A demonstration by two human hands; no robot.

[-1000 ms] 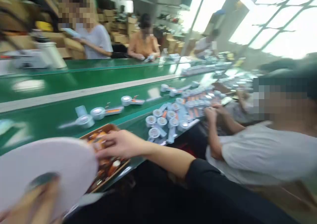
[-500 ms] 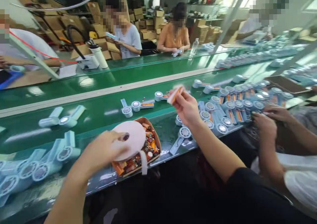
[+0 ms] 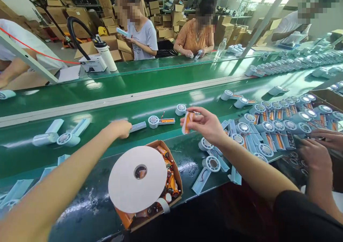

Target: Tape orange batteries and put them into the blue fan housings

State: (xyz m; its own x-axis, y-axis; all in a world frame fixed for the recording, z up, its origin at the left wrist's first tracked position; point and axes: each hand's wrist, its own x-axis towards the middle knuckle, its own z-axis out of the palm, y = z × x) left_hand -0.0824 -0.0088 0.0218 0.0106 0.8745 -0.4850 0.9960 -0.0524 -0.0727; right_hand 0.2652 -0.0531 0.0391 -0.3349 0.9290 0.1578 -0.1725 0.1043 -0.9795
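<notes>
Left arm: yours stretches far across the near green belt (image 3: 80,152), forearm almost straight.
Left hand (image 3: 119,128): your fingers are curled over the end of a pale blue fan part (image 3: 138,126), which lies flat on the belt.
Tape roll (image 3: 137,179): lies flat on the cardboard box (image 3: 175,174) of orange batteries, near you, between your arms.
Right hand (image 3: 207,124): raised above the belt, wrist bent left, your thumb and fingers pinching an orange battery (image 3: 187,122) upright.
Far right: another person's hands (image 3: 320,152) rest by rows of fans (image 3: 278,122).
</notes>
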